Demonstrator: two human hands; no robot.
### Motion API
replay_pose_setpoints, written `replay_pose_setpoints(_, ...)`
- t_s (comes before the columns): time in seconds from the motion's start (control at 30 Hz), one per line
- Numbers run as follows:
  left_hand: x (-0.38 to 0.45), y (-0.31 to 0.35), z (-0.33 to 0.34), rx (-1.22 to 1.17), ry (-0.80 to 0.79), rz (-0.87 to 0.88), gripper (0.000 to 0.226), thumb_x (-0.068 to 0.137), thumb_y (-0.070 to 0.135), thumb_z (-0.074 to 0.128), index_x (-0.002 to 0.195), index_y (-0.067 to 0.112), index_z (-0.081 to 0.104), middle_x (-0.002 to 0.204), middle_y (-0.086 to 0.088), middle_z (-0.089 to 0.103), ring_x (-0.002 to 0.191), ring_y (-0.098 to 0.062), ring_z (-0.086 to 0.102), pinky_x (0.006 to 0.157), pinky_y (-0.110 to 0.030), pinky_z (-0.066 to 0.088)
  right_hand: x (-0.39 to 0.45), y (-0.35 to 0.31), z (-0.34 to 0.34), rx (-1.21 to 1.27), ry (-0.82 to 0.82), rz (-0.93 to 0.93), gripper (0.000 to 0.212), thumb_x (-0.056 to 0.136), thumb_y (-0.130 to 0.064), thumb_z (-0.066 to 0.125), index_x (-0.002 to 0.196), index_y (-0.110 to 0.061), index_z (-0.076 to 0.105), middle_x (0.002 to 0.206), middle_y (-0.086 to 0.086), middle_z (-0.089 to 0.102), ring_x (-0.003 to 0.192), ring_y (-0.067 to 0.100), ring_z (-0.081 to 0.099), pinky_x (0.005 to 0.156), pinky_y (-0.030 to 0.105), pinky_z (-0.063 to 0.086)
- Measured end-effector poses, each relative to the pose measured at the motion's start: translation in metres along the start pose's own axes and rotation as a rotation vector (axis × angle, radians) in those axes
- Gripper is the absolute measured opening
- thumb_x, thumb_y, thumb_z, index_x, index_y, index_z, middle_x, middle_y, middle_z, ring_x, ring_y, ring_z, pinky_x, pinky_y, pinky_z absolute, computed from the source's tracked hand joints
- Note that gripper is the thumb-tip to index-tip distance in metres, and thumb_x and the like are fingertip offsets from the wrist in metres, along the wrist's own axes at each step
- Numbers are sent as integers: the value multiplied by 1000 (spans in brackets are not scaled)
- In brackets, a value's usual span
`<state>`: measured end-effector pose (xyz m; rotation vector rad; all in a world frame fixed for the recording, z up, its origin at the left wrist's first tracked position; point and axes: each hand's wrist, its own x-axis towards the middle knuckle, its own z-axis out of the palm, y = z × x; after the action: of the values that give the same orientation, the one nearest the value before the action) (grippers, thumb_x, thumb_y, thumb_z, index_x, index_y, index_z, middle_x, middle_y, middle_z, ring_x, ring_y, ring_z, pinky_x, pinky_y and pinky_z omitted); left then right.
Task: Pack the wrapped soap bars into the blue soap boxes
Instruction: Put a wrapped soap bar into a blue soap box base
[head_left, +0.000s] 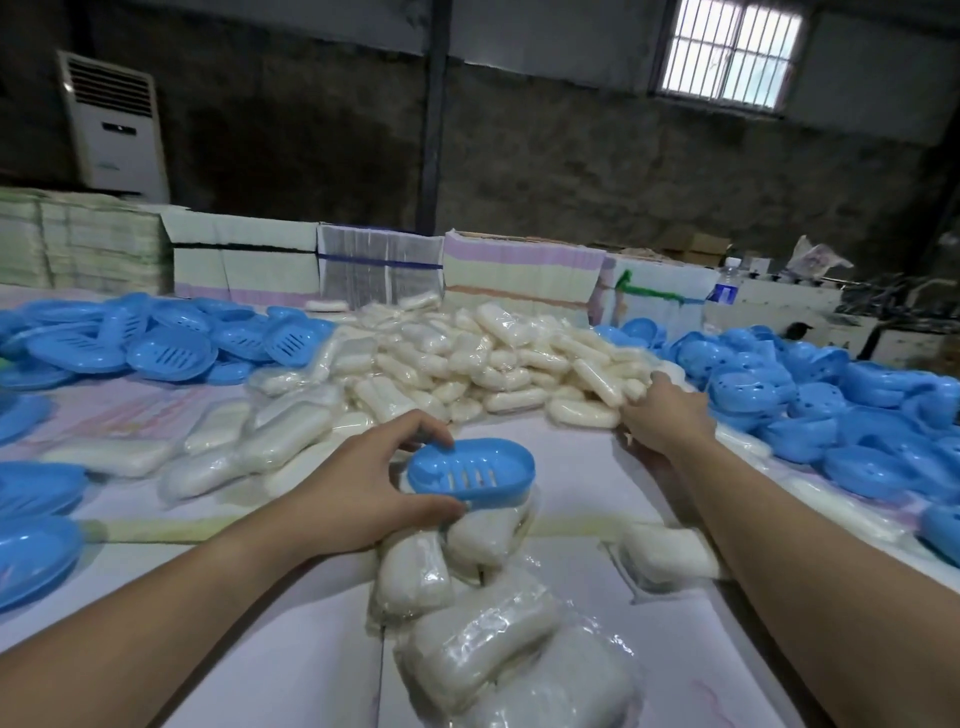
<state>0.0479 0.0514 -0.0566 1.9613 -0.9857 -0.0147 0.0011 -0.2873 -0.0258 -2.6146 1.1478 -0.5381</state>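
Left hand pinches a box mid-frame; right hand clutches soap at the heap, which may slide.

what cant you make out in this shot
- Head view: right hand fingertips are buried in the wrapped soap pile; whether it has a grip on a bar cannot be told.
- Water bottle label: too small to read.
- Blue soap boxes at right: cut off by the frame edge.
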Motion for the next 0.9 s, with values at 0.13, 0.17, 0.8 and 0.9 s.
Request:
replay_pose_setpoints(0.13, 0, 1, 1, 2, 1, -13, 58, 52, 56, 82, 105, 45, 61, 112, 25, 64, 104, 6, 62, 94, -28, 51, 5, 8, 9, -59, 18, -32, 36, 91, -27, 55, 126, -19, 49, 120, 12, 60, 119, 35, 49, 99, 49, 41)
replay_pose_setpoints(0.17, 0, 2, 1, 6, 0, -14, 59, 51, 58, 80, 105, 45, 61, 112, 24, 65, 105, 5, 62, 95, -29, 51, 5, 9, 8, -57, 31, -43, 36, 90, -28, 57, 124, -20, 50, 117, 11, 61, 115, 34, 52, 97, 49, 43)
replay_pose_setpoints(0.8, -2, 8, 3, -85, 36, -90, 84, 50, 44, 91, 116, 53, 40, 114, 17, 65, 106, 2, 63, 100, -30, 49, -112, -67, -45, 186, 100, -885, 36, 82, -38, 72, 118, -36, 68, 96, -13, 73, 84, 9, 62, 79, 36, 51)
replay_pose_setpoints(0.9, -1, 6, 3, -90, 27, -100, 89, 51, 44, 90, 120, 55, 36, 115, 18, 64, 109, 3, 61, 103, -32, 48, -125, -72, -33, 168, 13, -926, 36, 82, -42, 72, 118, -39, 69, 102, -13, 73, 90, 8, 61, 82, 34, 50)
